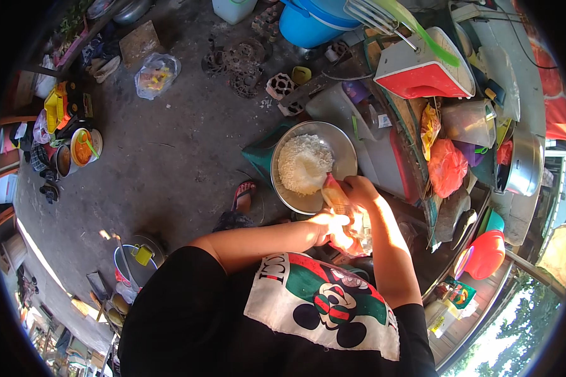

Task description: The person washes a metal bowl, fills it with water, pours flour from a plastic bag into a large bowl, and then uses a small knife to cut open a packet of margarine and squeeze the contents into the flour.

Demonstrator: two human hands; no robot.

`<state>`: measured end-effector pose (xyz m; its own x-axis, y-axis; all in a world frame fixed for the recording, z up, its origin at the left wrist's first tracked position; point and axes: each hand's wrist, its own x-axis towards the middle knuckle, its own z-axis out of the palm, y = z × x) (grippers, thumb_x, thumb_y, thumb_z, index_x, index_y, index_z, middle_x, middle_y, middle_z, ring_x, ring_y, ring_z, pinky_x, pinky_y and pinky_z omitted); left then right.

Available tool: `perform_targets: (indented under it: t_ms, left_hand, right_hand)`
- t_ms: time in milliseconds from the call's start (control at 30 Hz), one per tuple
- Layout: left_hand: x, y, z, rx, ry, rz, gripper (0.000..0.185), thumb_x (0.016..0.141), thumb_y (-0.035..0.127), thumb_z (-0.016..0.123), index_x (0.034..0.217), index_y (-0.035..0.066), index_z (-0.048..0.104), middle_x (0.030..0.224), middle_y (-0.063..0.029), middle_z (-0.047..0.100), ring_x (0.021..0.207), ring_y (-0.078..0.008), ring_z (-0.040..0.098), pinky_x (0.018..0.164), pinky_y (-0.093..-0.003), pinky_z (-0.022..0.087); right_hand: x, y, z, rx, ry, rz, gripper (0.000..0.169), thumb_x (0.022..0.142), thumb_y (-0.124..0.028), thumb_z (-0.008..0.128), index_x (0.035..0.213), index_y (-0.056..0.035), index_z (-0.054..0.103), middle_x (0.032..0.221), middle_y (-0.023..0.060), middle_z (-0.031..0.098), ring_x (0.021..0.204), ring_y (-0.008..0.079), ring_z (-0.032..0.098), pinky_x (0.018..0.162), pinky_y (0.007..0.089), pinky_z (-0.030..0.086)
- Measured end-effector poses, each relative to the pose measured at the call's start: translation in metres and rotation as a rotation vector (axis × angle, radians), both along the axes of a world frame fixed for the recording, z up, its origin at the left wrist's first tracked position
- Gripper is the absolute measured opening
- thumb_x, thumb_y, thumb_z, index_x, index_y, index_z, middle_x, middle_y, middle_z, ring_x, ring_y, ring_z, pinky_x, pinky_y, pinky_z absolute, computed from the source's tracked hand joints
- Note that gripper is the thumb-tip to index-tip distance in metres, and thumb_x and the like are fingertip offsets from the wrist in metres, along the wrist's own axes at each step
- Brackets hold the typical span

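Observation:
A wide metal bowl point(343, 150) stands in front of me, with a mound of white granular stuff point(304, 162) in it, hollowed in the middle. Over the bowl's near right edge, a red and clear plastic bag point(336, 195) points its narrow end at the mound. My right hand point(358, 189) grips the upper part of this bag. Lower down, my left hand point(329, 227), brightly sunlit, holds the bag's fuller part against my chest side. Whether anything leaves the bag cannot be told.
Right of the bowl are a grey plastic container point(339, 113) and a cluttered wooden bench with a red and white box point(422, 70). A blue bucket point(306, 26) and hollow blocks point(280, 87) are beyond. Food tubs point(82, 147) and a yellow toy truck point(56, 108) are far left.

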<state>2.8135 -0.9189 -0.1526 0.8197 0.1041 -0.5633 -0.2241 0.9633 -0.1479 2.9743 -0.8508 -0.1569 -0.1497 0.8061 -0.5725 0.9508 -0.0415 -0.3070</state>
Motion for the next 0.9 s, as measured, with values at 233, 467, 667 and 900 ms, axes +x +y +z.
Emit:
perform_targets:
  t_ms: [233,467,667,900]
  left_hand:
    - [-0.007,0.016,0.045,0.181,0.030,-0.042,0.026,0.090,0.010,0.046,0.111,-0.004,0.044,0.085,-0.0207,0.057,0.065,-0.0302,0.062,0.064,-0.0418,0.055]
    - [0.013,0.007,0.021,0.166,0.016,-0.026,0.033,0.085,0.002,0.050,0.117,-0.002,0.041,0.098,-0.0174,0.056,0.078,-0.0327,0.060,0.061,-0.0465,0.055]
    - [0.006,-0.006,0.017,0.217,-0.054,0.057,0.041,0.088,0.020,0.053,0.124,0.006,0.040,0.110,-0.0151,0.054,0.092,-0.0316,0.058,0.074,-0.0478,0.052]
    - [0.002,0.010,0.008,0.041,0.050,0.024,0.068,0.083,0.062,0.042,0.130,0.013,0.039,0.125,-0.0076,0.050,0.111,-0.0225,0.050,0.095,-0.0413,0.038]
  right_hand:
    - [0.016,0.000,0.019,-0.123,-0.069,-0.096,0.029,0.083,-0.030,0.052,0.084,-0.0040,0.065,0.075,0.0202,0.062,0.073,0.0362,0.060,0.065,0.0428,0.045]
    - [0.016,-0.028,0.001,-0.047,-0.047,-0.056,0.029,0.084,-0.032,0.052,0.084,-0.0054,0.065,0.077,0.0201,0.061,0.075,0.0363,0.060,0.065,0.0416,0.047]
    - [0.009,-0.025,0.030,-0.060,-0.019,-0.214,0.028,0.085,-0.031,0.054,0.087,-0.0050,0.065,0.076,0.0187,0.062,0.070,0.0342,0.061,0.062,0.0393,0.047]
    - [0.030,-0.031,0.040,-0.139,0.216,-0.274,0.030,0.085,-0.033,0.056,0.090,-0.0039,0.064,0.072,0.0156,0.062,0.062,0.0219,0.059,0.059,0.0323,0.046]
